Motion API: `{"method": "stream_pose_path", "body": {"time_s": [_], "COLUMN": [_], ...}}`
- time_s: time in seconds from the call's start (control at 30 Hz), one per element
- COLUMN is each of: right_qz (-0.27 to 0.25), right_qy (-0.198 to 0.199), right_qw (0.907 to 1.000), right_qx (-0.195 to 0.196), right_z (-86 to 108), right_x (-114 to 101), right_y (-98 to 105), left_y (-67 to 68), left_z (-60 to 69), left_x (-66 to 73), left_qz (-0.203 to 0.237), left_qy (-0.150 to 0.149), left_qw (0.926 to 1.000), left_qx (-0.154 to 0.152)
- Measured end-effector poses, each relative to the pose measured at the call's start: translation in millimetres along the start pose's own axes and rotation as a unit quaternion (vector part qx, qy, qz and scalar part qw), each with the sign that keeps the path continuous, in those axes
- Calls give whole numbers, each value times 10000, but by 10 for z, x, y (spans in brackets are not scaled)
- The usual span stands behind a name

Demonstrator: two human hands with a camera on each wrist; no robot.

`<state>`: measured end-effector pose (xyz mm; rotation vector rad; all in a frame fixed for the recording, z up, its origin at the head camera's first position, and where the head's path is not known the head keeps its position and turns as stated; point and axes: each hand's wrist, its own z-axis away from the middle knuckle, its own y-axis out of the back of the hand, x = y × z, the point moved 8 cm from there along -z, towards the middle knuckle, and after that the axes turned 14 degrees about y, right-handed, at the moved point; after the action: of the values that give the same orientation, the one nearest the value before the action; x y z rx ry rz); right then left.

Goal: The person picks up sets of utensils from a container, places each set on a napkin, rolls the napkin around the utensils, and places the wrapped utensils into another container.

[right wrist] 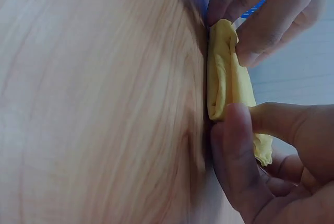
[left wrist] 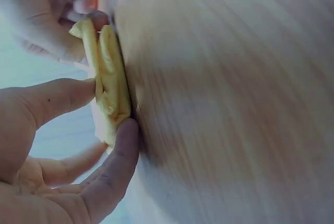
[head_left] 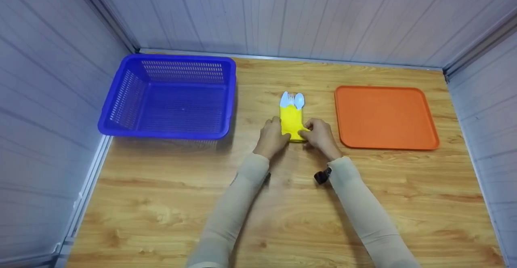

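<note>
A folded yellow napkin (head_left: 291,118) lies on the table with a white knife (head_left: 284,99), fork (head_left: 291,99) and spoon (head_left: 299,100) sticking out of its far end; their handles are hidden. My left hand (head_left: 272,138) holds the napkin's left side near its close end, the thumb on top and a fingertip low at the corner in the left wrist view. At the near right corner, my right hand (head_left: 320,137) pinches a bit of the napkin's edge between thumb and index finger. Folded layers show along the close end in the right wrist view.
A blue perforated basket (head_left: 183,134) stands at the back left. To the right lies an orange tray (head_left: 385,116). Pale panel walls (head_left: 282,17) rise behind and on both sides of the wooden table (head_left: 291,227).
</note>
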<state>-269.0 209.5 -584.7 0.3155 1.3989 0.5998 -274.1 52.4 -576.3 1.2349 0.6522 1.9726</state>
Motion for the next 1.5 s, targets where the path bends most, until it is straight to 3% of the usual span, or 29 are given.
{"method": "stream_pose_path", "body": {"time_s": [0.2, 0.6, 0.93, 1.03, 1.2, 1.3, 1.43, 1.5], "right_qz": [-204, -353, -1020, -1271, -1834, -2022, -2160, -2186], "right_qy": [-264, -390, -790, -859, -770, -641, -359, -119], "right_qw": [9994, 9985, 9914, 9879, 9800, 9772, 9757, 9755], "right_qx": [-20, -115, -233, -204, -85, -37, 111, 238], "right_z": [-1, -18, -40, -20, 23, 57, 112, 151], "right_x": [46, 76, 180, 191, 188, 168, 105, 60], "right_y": [-3, 17, 17, 20, 9, -7, 8, 42], "left_y": [15, 3, -116, -132, -189, -227, -218, -193], "left_z": [-85, -190, -220, -206, -180, -161, -122, -88], "left_x": [-86, -69, -90, -125, -163, -186, -216, -212], "left_qz": [733, 987, 1617, 2031, 3043, 3425, 3630, 3820], "left_qy": [346, 715, 1066, 1159, 976, 862, 807, 705], "left_qw": [9961, 9888, 9754, 9666, 9384, 9231, 9148, 9072], "left_qx": [-359, -866, -1057, -1049, -1317, -1522, -1579, -1619]}}
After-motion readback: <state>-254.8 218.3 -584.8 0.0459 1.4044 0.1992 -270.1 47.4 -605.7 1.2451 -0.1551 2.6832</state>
